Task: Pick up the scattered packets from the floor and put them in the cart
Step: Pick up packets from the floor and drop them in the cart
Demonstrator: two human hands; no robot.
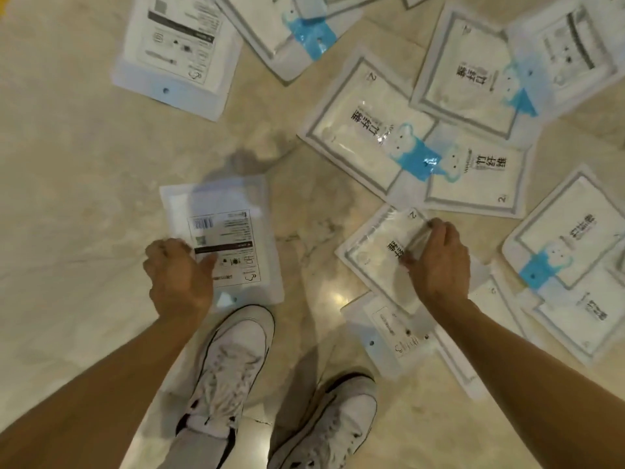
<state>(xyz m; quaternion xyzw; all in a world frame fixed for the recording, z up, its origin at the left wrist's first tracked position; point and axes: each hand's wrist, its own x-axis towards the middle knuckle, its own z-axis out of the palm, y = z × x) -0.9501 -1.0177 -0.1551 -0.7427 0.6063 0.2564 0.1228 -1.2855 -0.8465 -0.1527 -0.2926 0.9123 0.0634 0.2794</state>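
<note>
Several white packets with grey borders and blue tabs lie scattered on the pale marble floor (67,184). My left hand (177,274) grips the lower left edge of a packet lying label side up (233,231), thumb on top of it. My right hand (439,262) pinches the plastic of a packet with black characters (375,252), bunching it at the top. No cart is in view.
More packets (365,130) spread across the right and top of the floor, some overlapping; another (176,49) lies at the upper left. Below the hands stand my two white sneakers (233,363). Bare floor stretches to the left.
</note>
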